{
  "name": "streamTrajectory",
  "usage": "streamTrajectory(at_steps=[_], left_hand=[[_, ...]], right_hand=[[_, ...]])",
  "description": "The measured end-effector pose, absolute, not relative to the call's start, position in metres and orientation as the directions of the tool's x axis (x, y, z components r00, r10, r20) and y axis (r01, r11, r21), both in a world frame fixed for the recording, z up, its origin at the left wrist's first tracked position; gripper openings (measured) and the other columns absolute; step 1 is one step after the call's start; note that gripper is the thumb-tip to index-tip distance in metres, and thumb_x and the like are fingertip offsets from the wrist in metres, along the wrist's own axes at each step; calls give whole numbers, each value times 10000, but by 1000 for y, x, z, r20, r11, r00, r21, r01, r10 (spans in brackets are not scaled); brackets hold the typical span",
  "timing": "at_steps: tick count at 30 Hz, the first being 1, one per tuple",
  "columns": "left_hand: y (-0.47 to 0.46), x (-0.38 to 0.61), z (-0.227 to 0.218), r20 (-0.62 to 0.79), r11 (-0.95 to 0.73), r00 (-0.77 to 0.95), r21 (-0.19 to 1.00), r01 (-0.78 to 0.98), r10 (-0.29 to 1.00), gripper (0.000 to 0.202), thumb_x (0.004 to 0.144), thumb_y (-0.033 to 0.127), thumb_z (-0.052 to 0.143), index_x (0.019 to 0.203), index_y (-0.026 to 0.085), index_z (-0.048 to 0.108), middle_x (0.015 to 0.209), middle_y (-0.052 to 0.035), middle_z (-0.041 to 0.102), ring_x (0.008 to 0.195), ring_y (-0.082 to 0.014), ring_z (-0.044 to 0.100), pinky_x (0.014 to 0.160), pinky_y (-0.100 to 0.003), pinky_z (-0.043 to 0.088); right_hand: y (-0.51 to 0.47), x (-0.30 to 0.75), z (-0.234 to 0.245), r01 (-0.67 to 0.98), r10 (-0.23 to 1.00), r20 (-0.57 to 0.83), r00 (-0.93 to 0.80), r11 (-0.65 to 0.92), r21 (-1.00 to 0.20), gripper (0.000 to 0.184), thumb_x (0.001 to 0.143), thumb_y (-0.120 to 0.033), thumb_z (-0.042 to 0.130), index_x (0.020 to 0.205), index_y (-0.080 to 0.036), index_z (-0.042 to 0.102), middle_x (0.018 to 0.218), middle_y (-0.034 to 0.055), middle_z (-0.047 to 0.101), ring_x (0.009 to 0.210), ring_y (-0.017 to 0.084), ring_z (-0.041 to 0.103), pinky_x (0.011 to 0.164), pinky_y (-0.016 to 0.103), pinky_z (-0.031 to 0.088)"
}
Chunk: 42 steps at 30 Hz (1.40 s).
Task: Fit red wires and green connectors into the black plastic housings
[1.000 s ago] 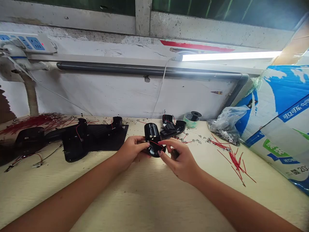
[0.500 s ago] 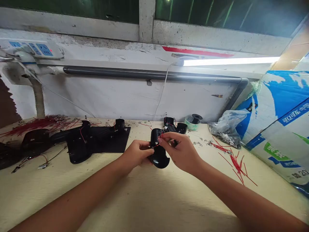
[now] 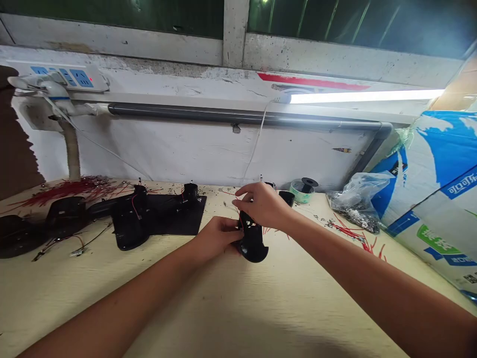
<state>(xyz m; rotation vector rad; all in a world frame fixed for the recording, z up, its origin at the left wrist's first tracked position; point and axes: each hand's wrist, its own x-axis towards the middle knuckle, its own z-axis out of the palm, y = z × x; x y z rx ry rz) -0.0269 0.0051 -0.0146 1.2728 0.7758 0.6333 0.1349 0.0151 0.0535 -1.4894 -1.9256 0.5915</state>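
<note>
My left hand (image 3: 219, 236) grips a black plastic housing (image 3: 254, 248) from its left side, with thumb and fingers closed round the edge. The housing has a rounded lower end and is held over the table. From near my left thumb a thin red wire (image 3: 241, 223) rises toward the fingertips of my right hand (image 3: 263, 201). That hand is bent over the housing's upper part and hides much of it. Its thumb and forefinger appear to hold the wire, though the contact is small and unclear.
On the left, black housings (image 3: 130, 228) lie by a black mat (image 3: 186, 219) and piled red wires (image 3: 74, 191). At right are a tape roll (image 3: 301, 193), a plastic bag of small metal parts (image 3: 357, 204), more red wires (image 3: 348, 228) and a blue-white carton (image 3: 439, 199).
My right hand has risen from the housing's middle to above its top, and its fingertips have moved up and left. My left hand keeps its hold. The view has shifted slightly.
</note>
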Motion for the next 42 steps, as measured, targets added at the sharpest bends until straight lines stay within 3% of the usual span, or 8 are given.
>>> streamTrajectory(at_steps=[3,6,12,18,23,28,35,42], left_hand=[[8,-29,-22,-165,245,594,968,-56,787,311,742,337,736,952,108,726,850,-92,717,779,-187,681,740,-318,551],[10,-29,-26,-156,254,576,963,-92,802,323,734,314,744,985,112,726,884,-98,724,800,-193,687,783,-342,556],[3,-29,-16,-141,241,630,968,-76,764,354,761,309,737,1070,137,735,920,-73,734,803,-137,665,768,-252,527],[1,-28,-12,-103,106,667,994,36,738,364,825,341,673,1144,173,723,1025,-72,743,902,-167,659,849,-282,508],[4,-28,-15,-20,-31,673,997,64,739,367,872,355,616,1199,214,705,1152,-53,728,1082,-201,636,1019,-315,456],[3,-27,-16,0,-94,651,990,109,759,361,895,358,571,1214,243,695,1205,-28,710,1142,-204,613,1044,-300,442],[3,-29,-17,33,-257,481,876,408,876,249,820,384,638,981,258,781,1093,-42,722,1199,-259,533,1092,-340,374],[1,-27,-11,2,-210,451,886,413,893,234,770,311,661,979,206,658,1032,-37,668,982,-184,591,894,-286,446]], right_hand=[[5,149,55,610,933,354,-67,319,-725,303,844,-360,663,1083,-180,713,882,55,705,472,86,490,447,255,371],[-7,168,45,585,893,449,41,343,-735,267,863,-358,637,1015,-152,715,805,43,652,487,82,457,454,243,378],[-22,181,5,457,953,302,-7,272,-847,425,879,-428,628,1221,-177,646,775,-5,515,461,69,381,408,231,322],[-25,178,-12,423,943,333,-20,310,-851,401,905,-432,614,1244,-222,659,737,-34,380,525,84,343,486,250,332],[-25,183,-18,566,895,446,-12,374,-735,353,920,-388,604,1226,-238,696,719,-12,465,583,120,411,530,273,356],[-25,185,-18,648,855,514,-74,433,-627,311,931,-346,598,1202,-249,715,746,16,539,657,149,483,588,292,391],[-22,187,-19,684,885,457,-86,386,-619,241,920,-361,617,1078,-243,756,771,22,589,636,141,505,575,289,385],[-22,183,-22,659,896,432,-101,386,-646,215,916,-361,610,983,-199,733,740,11,589,653,144,512,596,286,394]])
